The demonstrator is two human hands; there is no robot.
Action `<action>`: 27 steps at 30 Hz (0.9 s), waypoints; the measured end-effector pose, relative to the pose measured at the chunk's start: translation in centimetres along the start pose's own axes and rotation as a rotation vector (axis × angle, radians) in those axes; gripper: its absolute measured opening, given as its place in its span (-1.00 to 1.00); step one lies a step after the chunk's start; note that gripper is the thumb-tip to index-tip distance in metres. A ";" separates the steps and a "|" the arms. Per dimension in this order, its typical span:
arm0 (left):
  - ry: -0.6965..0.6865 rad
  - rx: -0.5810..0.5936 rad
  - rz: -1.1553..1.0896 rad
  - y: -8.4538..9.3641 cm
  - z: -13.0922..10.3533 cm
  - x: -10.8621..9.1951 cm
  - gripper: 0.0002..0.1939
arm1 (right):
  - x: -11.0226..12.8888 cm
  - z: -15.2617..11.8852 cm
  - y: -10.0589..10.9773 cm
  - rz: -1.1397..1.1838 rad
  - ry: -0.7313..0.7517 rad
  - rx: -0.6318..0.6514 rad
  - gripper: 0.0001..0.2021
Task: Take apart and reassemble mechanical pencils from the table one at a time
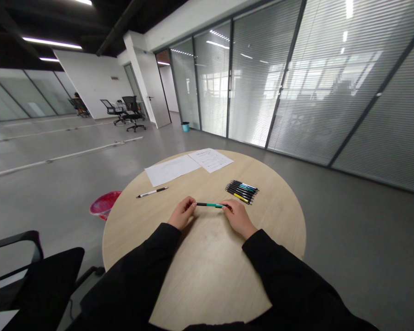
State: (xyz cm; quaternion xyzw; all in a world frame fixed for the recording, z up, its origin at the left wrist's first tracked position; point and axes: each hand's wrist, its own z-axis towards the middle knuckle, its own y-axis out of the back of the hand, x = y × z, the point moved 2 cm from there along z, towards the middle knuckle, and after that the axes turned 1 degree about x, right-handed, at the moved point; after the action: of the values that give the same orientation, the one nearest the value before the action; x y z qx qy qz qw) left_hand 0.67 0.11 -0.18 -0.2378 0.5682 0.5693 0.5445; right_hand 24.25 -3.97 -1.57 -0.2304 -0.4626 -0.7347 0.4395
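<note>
Reaches over a round wooden table, with two paper sheets near its far edge. Holds left hand and right hand apart, fingers curled. Has a row of pens just beyond the right hand. Pinches a green-and-black pen crosswise between both hands, thumb and fingers at each end. Has also a white-and-black pen at left.

Lit by ceiling tube lights; glaring with reflections across glass partition; softly shadowed beside left hand; stretched toward edges, pixelated upper right.
</note>
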 end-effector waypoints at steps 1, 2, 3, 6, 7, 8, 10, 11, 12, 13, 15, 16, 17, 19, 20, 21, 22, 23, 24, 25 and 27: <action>0.003 -0.006 -0.006 0.0 0.0 0.0 -0.69 | 0.0 0.0 0.0 0.000 -0.001 0.000 -0.81; 0.005 -0.015 -0.010 0.0 0.0 -0.1 -0.69 | 0.1 0.0 0.0 0.000 -0.002 0.001 -0.81; 0.009 -0.026 -0.011 0.0 0.0 -0.1 -0.68 | 0.1 0.0 0.0 0.000 -0.003 0.003 -0.81; 0.032 -0.052 0.024 0.0 0.0 0.0 -0.61 | 0.2 0.0 0.1 0.005 -0.005 0.001 -0.81; 0.045 -0.052 0.039 0.0 0.0 0.0 -0.58 | 0.2 0.0 0.0 0.006 -0.005 0.000 -0.80; 0.060 -0.045 0.050 0.0 0.0 0.0 -0.54 | 0.1 -0.1 0.0 0.008 -0.004 -0.002 -0.80; 0.089 -0.026 0.062 -0.1 -0.1 -0.1 -0.50 | 0.1 -0.1 0.0 0.009 -0.003 -0.005 -0.80; 0.098 -0.019 0.064 -0.1 -0.1 -0.1 -0.49 | 0.1 -0.1 0.0 0.009 -0.003 -0.004 -0.80; 0.103 -0.015 0.069 -0.1 -0.1 -0.2 -0.48 | 0.1 -0.1 0.0 0.009 -0.003 -0.004 -0.80; 0.101 -0.011 0.077 -0.1 -0.1 -0.2 -0.48 | 0.1 0.0 0.0 0.008 -0.004 -0.003 -0.80; 0.089 -0.005 0.095 -0.1 -0.1 -0.3 -0.48 | 0.2 0.0 0.0 0.006 -0.003 -0.002 -0.80; 0.081 0.000 0.105 0.0 -0.1 -0.4 -0.48 | 0.2 0.0 0.1 0.005 -0.002 -0.002 -0.80; 0.074 0.005 0.114 0.0 -0.1 -0.4 -0.48 | 0.2 0.0 0.1 0.005 -0.001 -0.003 -0.80; 0.063 0.014 0.125 0.1 0.0 -0.5 -0.49 | 0.3 0.0 0.1 0.003 0.002 -0.001 -0.80; 0.059 0.018 0.129 0.1 0.0 -0.5 -0.49 | 0.3 0.0 0.1 0.003 0.004 -0.001 -0.79; 0.057 0.020 0.131 0.1 0.0 -0.5 -0.49 | 0.3 0.0 0.1 0.002 0.006 0.000 -0.79; 0.056 0.021 0.133 0.1 0.0 -0.6 -0.50 | 0.3 0.0 0.1 0.002 0.007 -0.001 -0.79; 0.056 0.022 0.134 0.1 -0.1 -0.6 -0.50 | 0.3 0.0 0.1 0.002 0.008 -0.001 -0.79; 0.055 0.023 0.136 0.2 -0.1 -0.6 -0.50 | 0.3 0.0 0.1 0.001 0.008 -0.001 -0.79; 0.055 0.025 0.136 0.2 -0.1 -0.6 -0.51 | 0.3 0.0 0.1 -0.001 0.007 -0.002 -0.79; 0.054 0.031 0.135 0.2 -0.1 -0.7 -0.52 | 0.2 0.0 0.1 -0.001 0.004 -0.004 -0.80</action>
State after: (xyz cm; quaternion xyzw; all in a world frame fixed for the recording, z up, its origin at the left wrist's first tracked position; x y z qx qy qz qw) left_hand 0.68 -0.15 0.46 -0.2059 0.6062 0.5893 0.4927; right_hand 24.19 -4.11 -1.39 -0.2294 -0.4603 -0.7363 0.4398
